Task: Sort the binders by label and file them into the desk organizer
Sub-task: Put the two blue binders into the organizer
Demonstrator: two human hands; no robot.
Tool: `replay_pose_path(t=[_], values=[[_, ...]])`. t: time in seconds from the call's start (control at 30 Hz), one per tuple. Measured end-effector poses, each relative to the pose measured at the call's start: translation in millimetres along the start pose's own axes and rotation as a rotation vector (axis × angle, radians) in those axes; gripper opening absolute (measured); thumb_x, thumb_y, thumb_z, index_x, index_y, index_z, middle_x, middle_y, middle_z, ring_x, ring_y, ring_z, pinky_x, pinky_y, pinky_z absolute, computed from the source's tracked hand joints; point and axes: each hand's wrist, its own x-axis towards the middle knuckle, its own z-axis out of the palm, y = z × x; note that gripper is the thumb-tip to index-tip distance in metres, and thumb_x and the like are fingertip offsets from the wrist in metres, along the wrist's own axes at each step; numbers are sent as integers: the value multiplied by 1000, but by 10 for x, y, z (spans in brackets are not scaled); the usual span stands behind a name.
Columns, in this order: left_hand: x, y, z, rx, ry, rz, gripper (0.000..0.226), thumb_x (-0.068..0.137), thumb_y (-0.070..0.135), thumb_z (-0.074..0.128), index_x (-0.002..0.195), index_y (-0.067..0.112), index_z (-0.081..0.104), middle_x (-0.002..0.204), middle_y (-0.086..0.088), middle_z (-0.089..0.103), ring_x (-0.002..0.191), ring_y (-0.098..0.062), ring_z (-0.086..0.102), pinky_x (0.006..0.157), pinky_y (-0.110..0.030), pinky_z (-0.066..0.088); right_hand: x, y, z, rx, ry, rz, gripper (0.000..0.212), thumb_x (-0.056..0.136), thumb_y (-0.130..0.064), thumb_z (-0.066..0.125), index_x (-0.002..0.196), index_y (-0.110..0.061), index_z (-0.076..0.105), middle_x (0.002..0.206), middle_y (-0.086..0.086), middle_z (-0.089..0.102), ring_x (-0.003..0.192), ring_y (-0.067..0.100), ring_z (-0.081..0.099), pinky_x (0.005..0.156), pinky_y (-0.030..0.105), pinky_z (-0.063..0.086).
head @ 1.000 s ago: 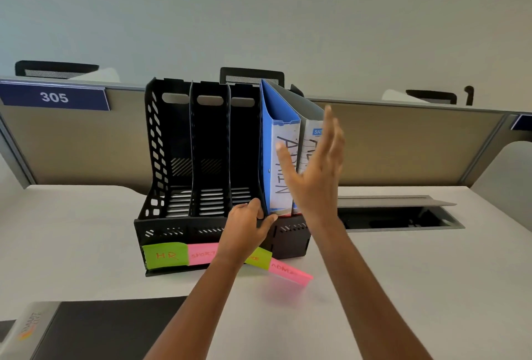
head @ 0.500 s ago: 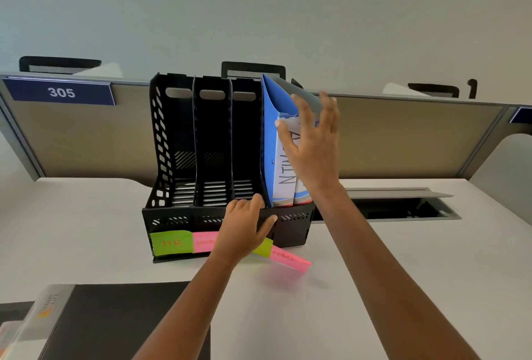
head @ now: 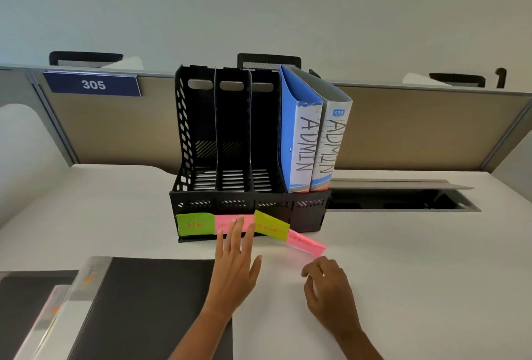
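Note:
A black desk organizer [head: 198, 135] with several slots stands at the back of the white desk. Its rightmost slot holds a blue binder [head: 299, 140] and a grey binder [head: 331, 143], both lettered ADMIN; the other slots hold nothing. Green and pink sticky labels [head: 195, 224] run along its front, the right pink one [head: 306, 243] hanging loose. A black binder [head: 144, 302] lies flat at the front left. My left hand [head: 236, 270] hovers with straight fingers in front of the labels. My right hand [head: 331, 293] hangs loosely curled below the loose pink label, holding nothing.
A second dark binder [head: 26, 305] lies at the far left under the black one. An open cable tray [head: 403, 198] is sunk in the desk right of the organizer. A beige partition [head: 417, 129] with a 305 sign [head: 93, 84] closes off the back.
My right hand left the binder spines and dropped to the desk front. My left hand let go of the organizer's front edge and pulled back towards me.

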Motion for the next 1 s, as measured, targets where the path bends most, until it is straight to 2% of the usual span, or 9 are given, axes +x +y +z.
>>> replay_pose_path(t=[0.07, 0.1, 0.17, 0.23, 0.33, 0.43, 0.67, 0.83, 1.0], values=[[-181, 19, 86, 36, -49, -57, 56, 96, 44, 10, 131, 12, 40, 140, -15, 34, 129, -29, 32, 114, -40, 11, 58, 45, 59, 10, -112, 78, 27, 74, -18, 39, 77, -19, 66, 77, -3, 63, 70, 9, 50, 63, 16, 38], [-246, 31, 97, 61, -59, -69, 51, 95, 44, 19, 127, 13, 42, 138, -15, 36, 127, -29, 33, 113, -44, 23, 120, 68, 73, 23, -150, 115, 31, 75, -20, 39, 84, -18, 68, 80, -1, 65, 71, 9, 56, 61, 14, 42], [-324, 64, 64, 69, -115, -87, 49, 79, 43, 53, 118, 15, 46, 132, -16, 49, 123, -30, 41, 95, -50, 47, 252, 119, 101, 65, -192, 197, 36, 78, -18, 44, 107, -12, 65, 93, 6, 67, 81, 20, 65, 64, 23, 52], [-372, 92, 9, 70, -223, -99, 69, 57, 40, 79, 112, 15, 47, 120, -17, 63, 114, -34, 59, 82, -51, 52, 376, 168, 120, 139, -226, 301, 44, 85, -11, 51, 128, -9, 51, 119, 11, 60, 107, 27, 59, 82, 33, 52], [-421, 82, -78, 108, -251, -115, 64, 57, 38, 76, 109, 15, 47, 113, -17, 68, 102, -33, 68, 77, -52, 54, 487, 210, 109, 210, -299, 398, 57, 89, -11, 53, 141, -13, 33, 138, 10, 44, 126, 24, 43, 97, 32, 43], [-463, 42, -151, 122, -293, -135, 74, 48, 38, 85, 107, 15, 47, 107, -17, 70, 99, -32, 69, 76, -51, 54, 537, 234, 84, 218, -306, 433, 63, 88, -9, 53, 144, -17, 26, 137, 12, 43, 122, 25, 45, 95, 33, 45], [-638, 1, -290, 151, -345, -153, 78, 43, 39, 88, 104, 15, 47, 102, -17, 72, 98, -33, 69, 75, -53, 54, 536, 198, 44, 208, -374, 526, 70, 89, -11, 53, 147, -22, 16, 127, 15, 47, 114, 26, 50, 91, 33, 46], [-805, -46, -426, 204, -360, -197, 50, 61, 40, 64, 103, 14, 57, 99, -15, 73, 97, -33, 70, 72, -52, 55, 561, 169, -6, 213, -439, 563, 75, 88, -12, 53, 148, -26, 10, 119, 18, 49, 110, 29, 49, 90, 34, 44], [-979, -41, -555, 187, -358, -221, 59, 45, 45, 86, 94, 16, 72, 97, -12, 74, 94, -29, 71, 70, -47, 56, 551, 79, -67, 236, -474, 651, 74, 88, -12, 54, 148, -22, 11, 127, 21, 45, 116, 32, 49, 94, 36, 43]])
